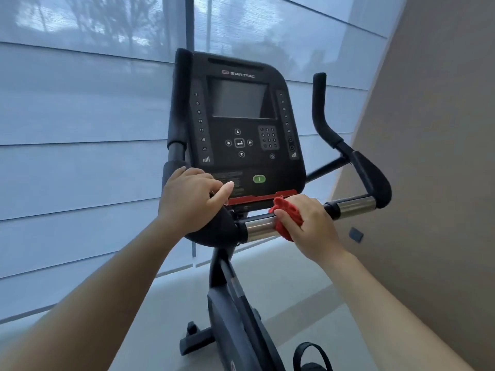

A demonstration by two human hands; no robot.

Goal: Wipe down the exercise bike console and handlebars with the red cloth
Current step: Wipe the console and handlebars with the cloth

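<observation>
The right hand (pixel 310 226) holds the bunched red cloth (pixel 286 207) against the chrome crossbar of the handlebars (pixel 351 207), its fingers curled around cloth and bar together, just below the red lower edge of the console (pixel 238 124). The left hand (pixel 187 199) grips the black padded bend at the bar's left end, fingers curled over it, thumb stretched toward the console.

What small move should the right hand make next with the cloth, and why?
Probably slide the right hand, which grips the cloth around the bar near its middle, rightward: the chrome stretch toward the right end lies bare beyond the cloth.
</observation>
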